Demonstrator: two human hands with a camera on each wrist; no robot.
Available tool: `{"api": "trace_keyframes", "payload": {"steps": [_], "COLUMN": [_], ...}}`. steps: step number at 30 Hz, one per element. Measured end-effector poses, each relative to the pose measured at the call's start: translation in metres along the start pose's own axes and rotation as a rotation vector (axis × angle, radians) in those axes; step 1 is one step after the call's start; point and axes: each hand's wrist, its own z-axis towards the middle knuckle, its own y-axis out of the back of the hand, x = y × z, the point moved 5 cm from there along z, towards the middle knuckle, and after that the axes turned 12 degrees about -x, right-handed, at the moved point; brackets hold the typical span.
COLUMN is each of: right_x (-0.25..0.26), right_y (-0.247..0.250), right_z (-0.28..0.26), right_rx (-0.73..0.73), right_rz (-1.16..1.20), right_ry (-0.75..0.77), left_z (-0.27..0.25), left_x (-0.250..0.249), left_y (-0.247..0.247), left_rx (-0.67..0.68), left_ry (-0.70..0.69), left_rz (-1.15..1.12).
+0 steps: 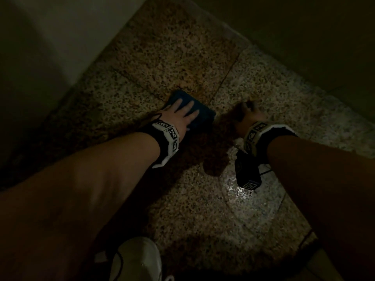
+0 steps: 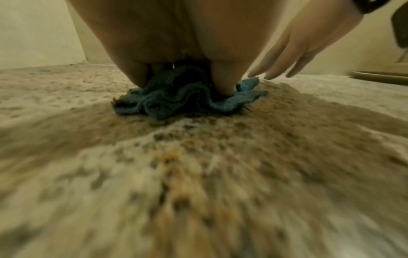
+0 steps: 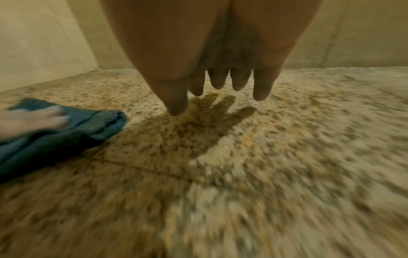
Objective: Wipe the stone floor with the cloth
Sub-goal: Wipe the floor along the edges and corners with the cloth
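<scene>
Speckled stone floor (image 1: pixel 172 49) meets a pale wall (image 1: pixel 30 47); we see the blue cloth (image 1: pixel 203 115) bunched flat on it, our left hand (image 1: pixel 183 114) pressing it with spread fingers (image 1: pixel 189 105), our right hand (image 1: pixel 248 116) just beside the cloth, fingers (image 3: pixel 218 78) relaxed, holding nothing

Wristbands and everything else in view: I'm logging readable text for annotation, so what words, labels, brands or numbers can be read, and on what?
None can be read.
Left hand's wristband: black-and-white square marker patterns, no letters or numbers.
Right hand's wristband: the same kind of patterns, dim.
Cloth, stone floor, white shoe: no print visible.
</scene>
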Motion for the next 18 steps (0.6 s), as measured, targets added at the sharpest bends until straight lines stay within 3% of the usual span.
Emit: {"api": "trace_keyframes", "payload": {"steps": [3,7,12,15,18], "right_x": [0.005,0.019,0.025,0.026,0.025], "right_y": [0.009,0.029,0.0,0.0,0.002], "right_z": [0.01,0.025,0.037,0.04,0.043], "right_rx": [-0.028,-0.19,-0.142,-0.118,-0.091], "right_rz": [-0.033,0.12,-0.007,0.096,0.033], "right_ry": [0.064,0.144,0.087,0.092,0.075], "left_z": [0.012,0.037,0.074,0.09,0.098], "left_x": [0.003,0.003,0.006,0.006,0.005], "left_y": [0.007,0.034,0.057,0.069,0.072], "left_rx": [0.017,-0.017,-0.023,-0.048,-0.073], "left_ry": [0.033,0.107,0.148,0.17,0.194], "left_rz": [-0.001,-0.07,-0.083,-0.085,-0.055]}}
